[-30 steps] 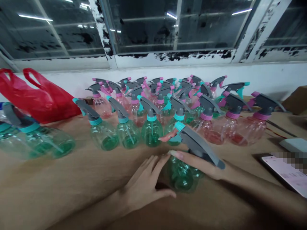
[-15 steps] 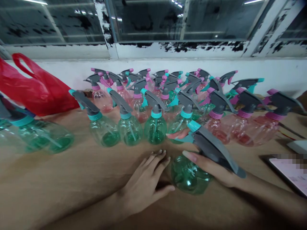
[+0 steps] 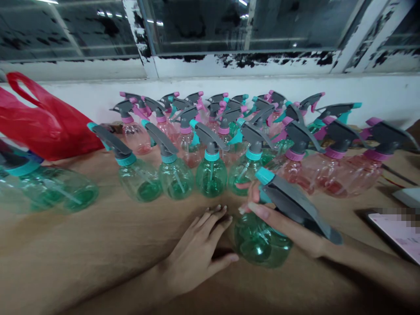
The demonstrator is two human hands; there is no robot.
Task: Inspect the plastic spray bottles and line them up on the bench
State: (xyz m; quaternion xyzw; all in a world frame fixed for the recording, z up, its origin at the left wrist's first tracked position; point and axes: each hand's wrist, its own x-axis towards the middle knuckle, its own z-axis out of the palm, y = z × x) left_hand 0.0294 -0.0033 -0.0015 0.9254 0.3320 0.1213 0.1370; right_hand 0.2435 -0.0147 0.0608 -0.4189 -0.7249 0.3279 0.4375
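Holding round, see-through green spray bottle (image 3: 262, 247) by its neck in closed grip of right hand (image 3: 287, 228), just beside outstretched, palm-down left hand (image 3: 200, 253) on counter (image 3: 98, 245), in front of clear plastic bottles (image 3: 205, 177) with tubes (image 3: 180, 180) inside.

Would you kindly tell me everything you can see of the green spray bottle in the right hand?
The green spray bottle is rounded and see-through, apparently plastic, topped by a grey spray head with a turquoise nozzle tip pointing left. The right hand grips it just below that head, which is uppermost. It is nearer the camera than the other bottles; whether it touches the table is unclear.
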